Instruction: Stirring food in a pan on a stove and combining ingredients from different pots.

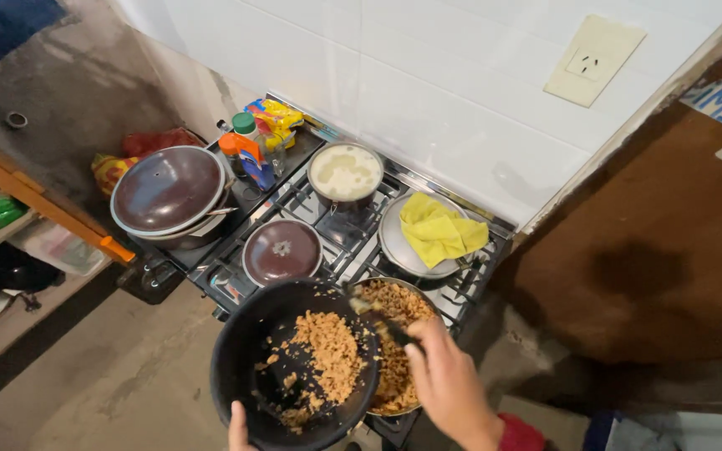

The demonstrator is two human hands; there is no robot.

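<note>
Left to right. Big lidded pot (169, 190) sits far left on the stove (227, 280), bottles (248, 150) behind it, small brown lid (282, 250) on the front-left burner.

Your left hand (238, 428) grips the near rim of the black bowl (244, 367) from below; only the thumb shows, clamped on the rim. Bowl is tilted toward the pan (394, 351), its lip over the pan's edge. The crumbly brown mix (332, 351) lies partly in the bowl, partly already in the pan.

Your right hand (449, 380) is closed on the spoon (378, 316), tip at the point where bowl meets pan.

My read: keep the bowl lip inside the pan rim, and scrape in short strokes toward the pan so crumbs don't spill onto the burners. Work the stuck bits off the low wall last.

Behind: pot of white liquid (345, 174), then a yellow cloth (440, 230) on a steel lid (394, 246), both well clear.
</note>
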